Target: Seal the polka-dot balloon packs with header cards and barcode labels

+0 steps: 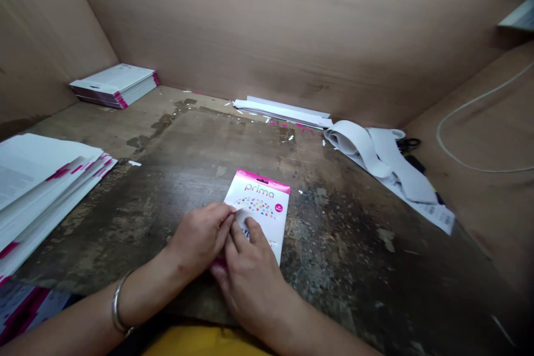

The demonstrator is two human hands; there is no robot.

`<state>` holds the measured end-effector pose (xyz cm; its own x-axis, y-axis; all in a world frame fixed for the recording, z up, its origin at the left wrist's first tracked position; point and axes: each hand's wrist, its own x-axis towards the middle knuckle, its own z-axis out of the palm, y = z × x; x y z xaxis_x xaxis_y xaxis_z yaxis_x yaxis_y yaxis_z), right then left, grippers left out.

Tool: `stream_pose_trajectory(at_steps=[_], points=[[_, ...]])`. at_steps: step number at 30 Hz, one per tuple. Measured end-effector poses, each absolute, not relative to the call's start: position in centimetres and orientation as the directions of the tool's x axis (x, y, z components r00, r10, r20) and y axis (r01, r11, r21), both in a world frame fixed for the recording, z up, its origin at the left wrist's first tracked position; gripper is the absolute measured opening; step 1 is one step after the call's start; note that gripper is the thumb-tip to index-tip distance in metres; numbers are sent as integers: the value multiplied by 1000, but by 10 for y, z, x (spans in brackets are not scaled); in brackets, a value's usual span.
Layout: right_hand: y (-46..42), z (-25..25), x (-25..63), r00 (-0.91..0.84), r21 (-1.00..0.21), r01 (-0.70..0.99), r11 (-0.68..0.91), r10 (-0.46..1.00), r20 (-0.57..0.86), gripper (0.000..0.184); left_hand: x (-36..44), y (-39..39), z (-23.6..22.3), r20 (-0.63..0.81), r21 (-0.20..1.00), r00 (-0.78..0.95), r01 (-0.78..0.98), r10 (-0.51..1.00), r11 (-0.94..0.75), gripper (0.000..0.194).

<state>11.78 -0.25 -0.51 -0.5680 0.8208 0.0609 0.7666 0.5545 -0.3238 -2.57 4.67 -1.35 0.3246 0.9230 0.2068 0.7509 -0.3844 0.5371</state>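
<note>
A flat white packet [259,192] with a pink top band, a hanging slot, the word "prima" and coloured dots lies at the front middle of the table. My left hand [196,239], with a metal bangle on its wrist, is closed at the packet's left edge, its thumb and fingers pinched together. Against it, my right hand [254,272] grips the packet's lower left part, fingers curled over the front and thumb near the lower edge. The two hands' fingertips meet and cover the lower left of the print. Whether a small piece sits between them is hidden.
Stacks of white, pink-edged packets stand at the left front [50,178] and far left corner [120,79]. A curled paper label strip [359,147] and scissors [411,144] lie right. Paper strips [283,112] and scraps line the back wall. A cable [450,117] hangs right.
</note>
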Motion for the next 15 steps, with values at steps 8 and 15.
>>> stream_pose_trajectory(at_steps=[8,15], points=[[3,16,143,-631,-503,687,524,774,-55,67,-24,49,-9,162,427,379,805,911,-411,25],[-17,13,169,-516,-376,825,422,834,-196,70,-21,47,-16,245,322,423,813,872,-484,21]])
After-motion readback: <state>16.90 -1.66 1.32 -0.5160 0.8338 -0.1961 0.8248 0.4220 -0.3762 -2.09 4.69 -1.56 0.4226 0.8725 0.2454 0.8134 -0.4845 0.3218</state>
